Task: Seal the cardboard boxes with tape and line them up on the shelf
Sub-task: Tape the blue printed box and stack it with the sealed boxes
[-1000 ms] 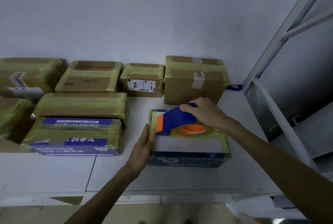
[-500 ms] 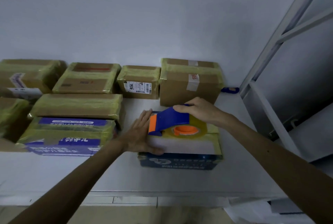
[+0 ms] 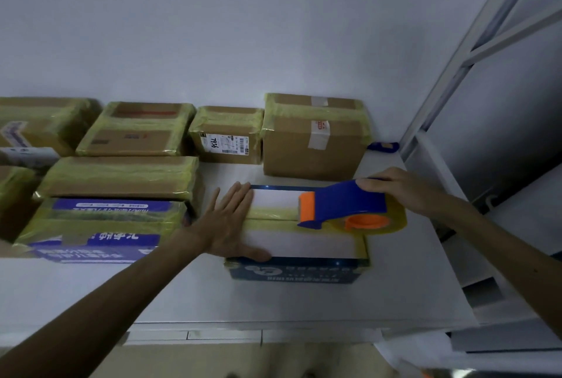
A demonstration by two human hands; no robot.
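Right hand [image 3: 401, 192] curled round the handle of the blue-and-orange tape dispenser [image 3: 343, 204], which sits on the white-topped blue box [image 3: 304, 244] at its 3 o'clock end. Left hand [image 3: 231, 222] flat, fingers straight, pressing the lid at the 9 o'clock end. Yellowish tape strip [image 3: 273, 214] runs along the lid between them. Box stands on the white shelf [image 3: 304, 301]. Taped cardboard boxes [image 3: 121, 180] sit from its 9 to 12 o'clock, with the tall brown box [image 3: 313, 146] at 12.

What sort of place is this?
Probably a storeroom or parcel-packing corner: taped cardboard boxes line a white shelf against the wall, one box bears a shipping label, a metal rack frame stands at the right, and the right hand grips a tape dispenser.
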